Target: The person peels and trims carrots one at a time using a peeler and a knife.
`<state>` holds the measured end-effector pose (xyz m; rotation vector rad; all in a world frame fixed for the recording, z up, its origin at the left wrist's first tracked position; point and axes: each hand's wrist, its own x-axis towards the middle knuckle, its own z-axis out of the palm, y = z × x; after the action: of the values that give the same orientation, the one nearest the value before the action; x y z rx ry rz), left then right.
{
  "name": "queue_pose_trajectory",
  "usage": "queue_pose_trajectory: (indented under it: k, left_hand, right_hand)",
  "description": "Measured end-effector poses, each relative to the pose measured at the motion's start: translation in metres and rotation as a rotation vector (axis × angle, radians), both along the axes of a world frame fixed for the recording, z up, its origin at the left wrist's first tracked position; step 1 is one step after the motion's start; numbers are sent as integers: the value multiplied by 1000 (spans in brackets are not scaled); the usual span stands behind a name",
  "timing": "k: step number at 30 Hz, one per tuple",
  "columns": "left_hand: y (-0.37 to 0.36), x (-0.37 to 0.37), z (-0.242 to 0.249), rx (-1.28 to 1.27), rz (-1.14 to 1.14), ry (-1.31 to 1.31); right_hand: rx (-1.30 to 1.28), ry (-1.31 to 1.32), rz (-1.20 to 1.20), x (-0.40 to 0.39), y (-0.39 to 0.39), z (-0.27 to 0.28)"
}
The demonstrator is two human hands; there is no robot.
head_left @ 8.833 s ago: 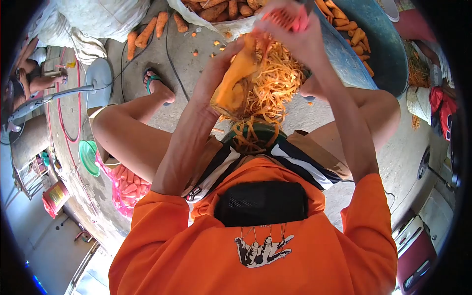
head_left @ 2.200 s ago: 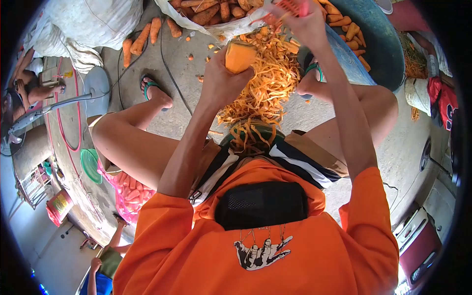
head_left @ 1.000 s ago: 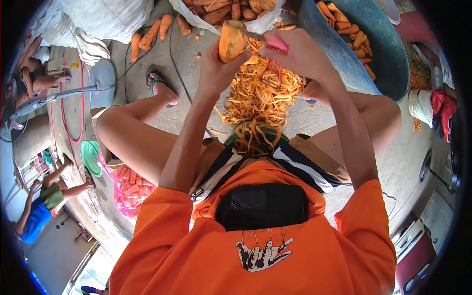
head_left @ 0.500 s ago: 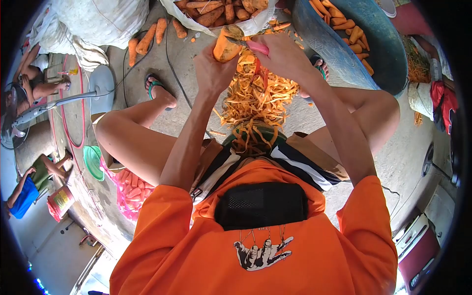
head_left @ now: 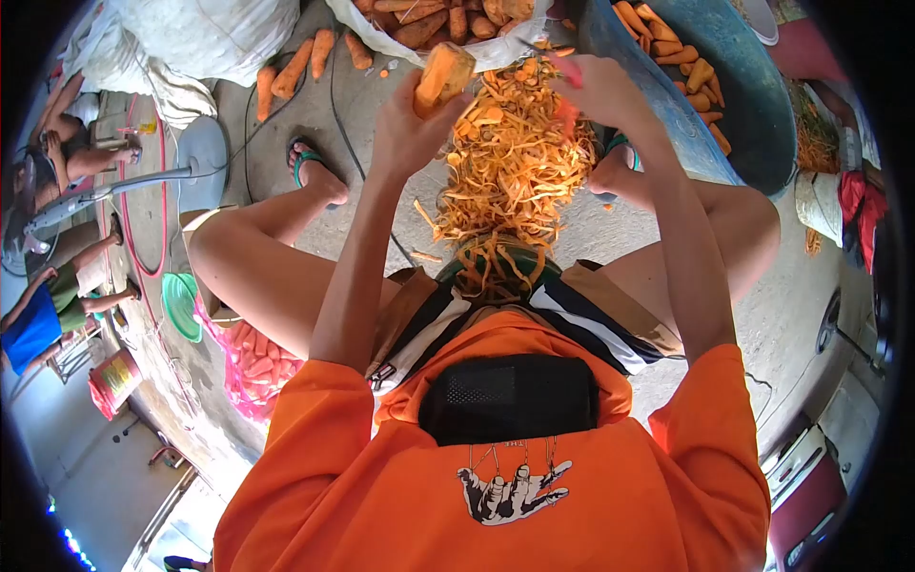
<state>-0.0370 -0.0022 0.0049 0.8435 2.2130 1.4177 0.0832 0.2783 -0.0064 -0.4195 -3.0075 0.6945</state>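
My left hand point(head_left: 412, 129) is wrapped round a thick, partly peeled carrot point(head_left: 446, 74), its cut sides showing pale orange. To the right, apart from the carrot, my right hand point(head_left: 615, 95) grips a knife by its pink handle point(head_left: 569, 71). The thin dark blade points up and left, and motion blurs the handle and something red hanging below it. Between and below my hands lies a heap of orange carrot peelings point(head_left: 515, 172), some of them draped over a dark green container point(head_left: 548, 267) near my lap.
A white sack point(head_left: 391, 43) of unpeeled carrots stands ahead. At right is a blue tub point(head_left: 634, 105) with peeled carrots. Loose carrots point(head_left: 291, 71) lie on the floor at left, near a fan point(head_left: 114, 191). A pink bag point(head_left: 257, 367) holds more carrots. Other people sit at left.
My right hand has moved right with the knife, away from the carrot where the blade was touching. The carrot stays in my left hand, turned a little. A person at left has shifted.
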Motion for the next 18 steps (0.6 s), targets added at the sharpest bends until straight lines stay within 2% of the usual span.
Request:
queue_pose_trajectory:
  k: [1, 3, 5, 7, 9, 11, 13, 15, 18]
  left_hand:
    - [4, 3, -7, 54, 124, 35]
    - [9, 12, 6, -8, 139, -43]
    - [10, 16, 7, -76, 162, -117]
    - [12, 19, 2, -74, 131, 162]
    - [14, 25, 9, -96, 142, 168]
    - [15, 25, 9, -118, 146, 176]
    - [13, 24, 2, -107, 92, 117]
    - [14, 25, -3, -77, 82, 60]
    - [15, 27, 9, -98, 65, -17]
  right_hand:
    - [3, -5, -9, 3, -14, 9]
    - [-66, 128, 111, -2, -42, 24]
    - [-31, 131, 123, -4, -58, 31]
    - [3, 137, 140, -8, -58, 25]
    - [-1, -77, -29, -13, -38, 2]
    - [-20, -16, -43, -9, -30, 4]
    - [-40, 39, -52, -6, -33, 9]
    - [-84, 215, 140, -4, -51, 25]
    - [-198, 104, 88, -5, -60, 9]
